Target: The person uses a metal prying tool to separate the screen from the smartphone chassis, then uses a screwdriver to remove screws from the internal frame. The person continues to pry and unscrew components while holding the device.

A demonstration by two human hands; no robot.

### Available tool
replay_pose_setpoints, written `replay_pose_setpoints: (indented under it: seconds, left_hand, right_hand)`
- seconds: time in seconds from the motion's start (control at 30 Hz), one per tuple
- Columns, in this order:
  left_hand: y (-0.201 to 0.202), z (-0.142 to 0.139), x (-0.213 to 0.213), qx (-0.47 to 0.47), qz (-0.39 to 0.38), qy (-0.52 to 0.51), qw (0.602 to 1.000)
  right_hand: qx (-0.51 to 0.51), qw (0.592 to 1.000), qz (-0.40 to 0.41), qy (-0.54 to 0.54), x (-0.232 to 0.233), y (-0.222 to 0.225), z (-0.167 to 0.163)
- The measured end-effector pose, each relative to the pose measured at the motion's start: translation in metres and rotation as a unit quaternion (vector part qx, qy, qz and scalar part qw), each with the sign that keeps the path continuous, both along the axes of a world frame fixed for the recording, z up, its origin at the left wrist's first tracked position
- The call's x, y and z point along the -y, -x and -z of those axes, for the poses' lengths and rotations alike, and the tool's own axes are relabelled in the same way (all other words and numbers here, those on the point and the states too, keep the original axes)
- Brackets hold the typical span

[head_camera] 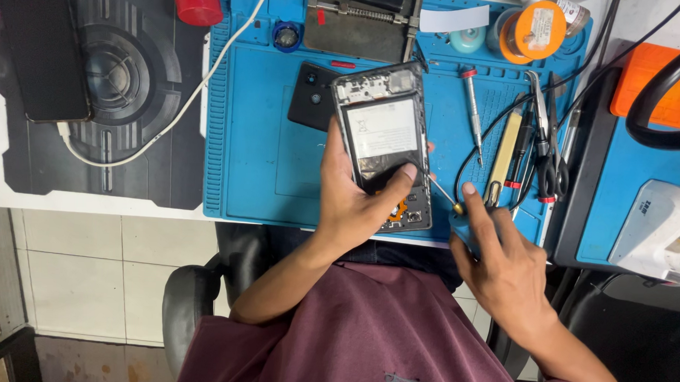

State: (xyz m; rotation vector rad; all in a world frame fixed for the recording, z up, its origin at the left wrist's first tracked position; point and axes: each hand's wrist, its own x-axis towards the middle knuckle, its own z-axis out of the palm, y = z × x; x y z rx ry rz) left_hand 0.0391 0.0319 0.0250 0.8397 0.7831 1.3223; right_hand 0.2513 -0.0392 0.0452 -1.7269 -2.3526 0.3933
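**Opened phone in left hand, screwdriver tip at its right edge**

Left hand (354, 206) grips the opened phone (383, 140) over the blue mat (251, 135), near its front edge; fingers clamped round the body, thumb pressed on the lower back. Phone's long axis runs front-to-back, slightly tilted. Right hand (503, 264) is closed on a blue-handled screwdriver (449, 202), shaft pointing left-up at the phone's lower right side. Tip contact hard to make out; handle mostly hidden by fingers.
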Motion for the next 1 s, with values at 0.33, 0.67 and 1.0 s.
replay_pose_setpoints:
  seconds: [0.33, 0.67, 1.0]
  left_hand:
    - [0.001, -0.001, -0.001, 0.036, 0.065, 0.020, 0.997]
    - [0.015, -0.001, -0.011, 0.008, 0.066, -0.002, 0.998]
    - [0.008, -0.008, -0.009, -0.012, 0.031, 0.022, 0.999]
  right_hand:
    - [0.014, 0.999, -0.001, -0.047, -0.024, -0.003, -0.005]
    - [0.015, 0.999, -0.013, -0.040, -0.014, -0.001, -0.008]
    - [0.017, 0.998, -0.013, -0.057, -0.018, -0.001, -0.007]
